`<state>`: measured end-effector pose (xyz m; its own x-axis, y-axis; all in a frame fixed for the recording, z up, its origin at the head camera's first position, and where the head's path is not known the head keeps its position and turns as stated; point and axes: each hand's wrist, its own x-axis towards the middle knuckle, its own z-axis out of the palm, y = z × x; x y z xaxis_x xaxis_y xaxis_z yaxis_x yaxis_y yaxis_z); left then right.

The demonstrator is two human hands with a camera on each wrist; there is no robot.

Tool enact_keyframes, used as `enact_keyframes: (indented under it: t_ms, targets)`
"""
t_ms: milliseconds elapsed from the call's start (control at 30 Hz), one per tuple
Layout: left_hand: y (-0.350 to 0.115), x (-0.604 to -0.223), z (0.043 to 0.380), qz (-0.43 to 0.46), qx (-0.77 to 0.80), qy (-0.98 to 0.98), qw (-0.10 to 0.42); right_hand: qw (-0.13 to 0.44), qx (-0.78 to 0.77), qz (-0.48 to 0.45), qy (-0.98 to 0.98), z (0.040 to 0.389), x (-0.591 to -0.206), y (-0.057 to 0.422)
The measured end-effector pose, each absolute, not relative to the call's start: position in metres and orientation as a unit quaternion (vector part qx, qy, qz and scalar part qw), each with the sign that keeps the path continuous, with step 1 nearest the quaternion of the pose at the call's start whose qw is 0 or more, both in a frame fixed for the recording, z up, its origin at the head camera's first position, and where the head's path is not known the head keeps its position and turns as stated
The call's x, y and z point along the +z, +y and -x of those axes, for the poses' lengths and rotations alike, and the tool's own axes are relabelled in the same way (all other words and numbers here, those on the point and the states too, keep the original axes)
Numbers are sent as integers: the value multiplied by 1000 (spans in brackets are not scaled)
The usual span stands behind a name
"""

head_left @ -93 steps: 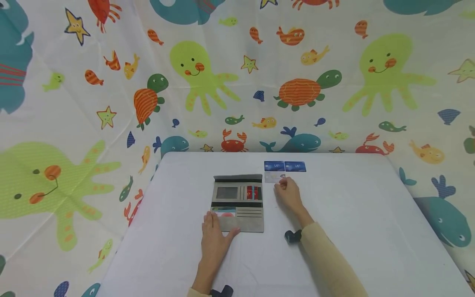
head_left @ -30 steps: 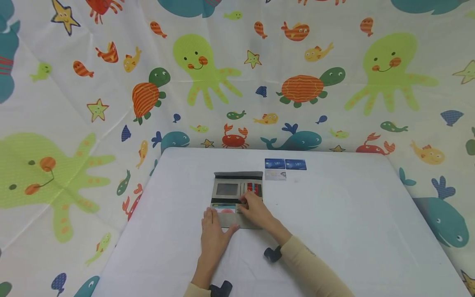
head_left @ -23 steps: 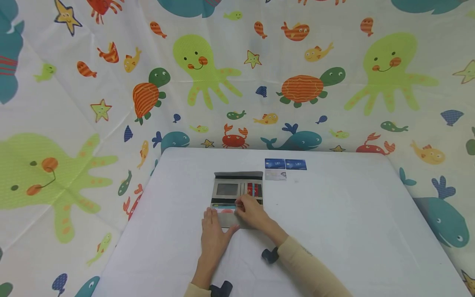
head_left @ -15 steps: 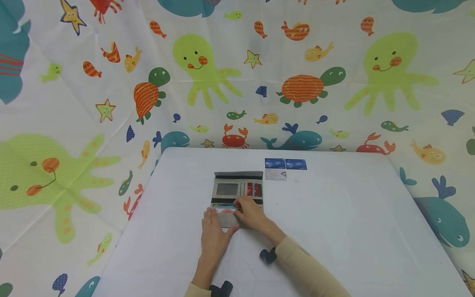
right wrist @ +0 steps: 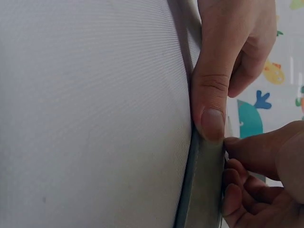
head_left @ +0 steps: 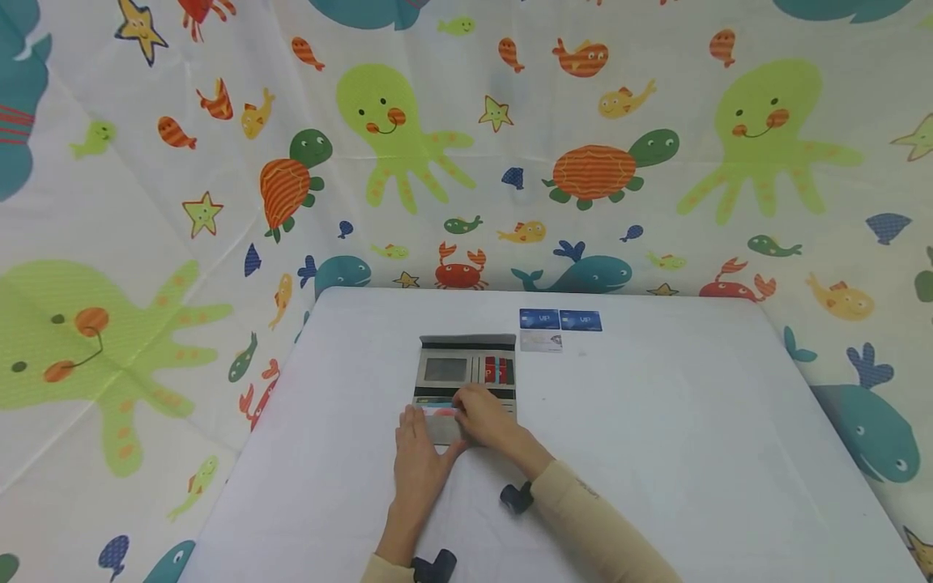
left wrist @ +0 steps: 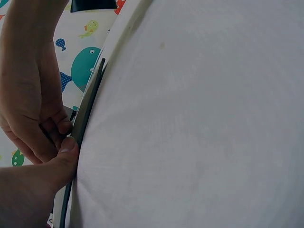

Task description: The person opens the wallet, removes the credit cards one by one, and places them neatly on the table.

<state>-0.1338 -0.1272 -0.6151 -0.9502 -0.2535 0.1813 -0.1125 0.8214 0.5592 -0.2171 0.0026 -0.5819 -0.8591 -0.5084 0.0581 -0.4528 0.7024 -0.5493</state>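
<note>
In the head view, a grey wallet (head_left: 472, 368) lies opened out on the white table. A colourful card (head_left: 435, 410) sits in its lower left pocket. My left hand (head_left: 419, 465) rests on the wallet's lower left side, fingers straight, thumb on the near edge. My right hand (head_left: 488, 417), fingers curled, pinches the right end of that card. In the right wrist view, the right thumb (right wrist: 251, 149) meets the wallet (right wrist: 204, 190), while the left thumb (right wrist: 212, 123) presses its edge. The hands hide part of the card.
Two blue cards (head_left: 538, 319) lie side by side beyond the wallet to the right, with a pale card (head_left: 541, 340) below them. Red cards (head_left: 495, 370) show in the wallet's upper right pocket. A patterned sea-animal cloth (head_left: 583, 235) hangs behind the table.
My right hand has left the pale card at the back, come to the wallet, and slid left along the colourful card. The left hand has stayed in place.
</note>
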Motion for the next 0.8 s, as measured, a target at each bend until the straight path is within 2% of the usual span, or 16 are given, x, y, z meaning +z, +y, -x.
enact_keyframes:
  t_ms: [267,800]
  targets:
    - [-128,-617,134,-96,-280,-947,125,79,-294,250,919,222,-585,-1]
    - [-128,-620,136,-97,-281,-946,131,73,-329,196,921,224,-588,-10]
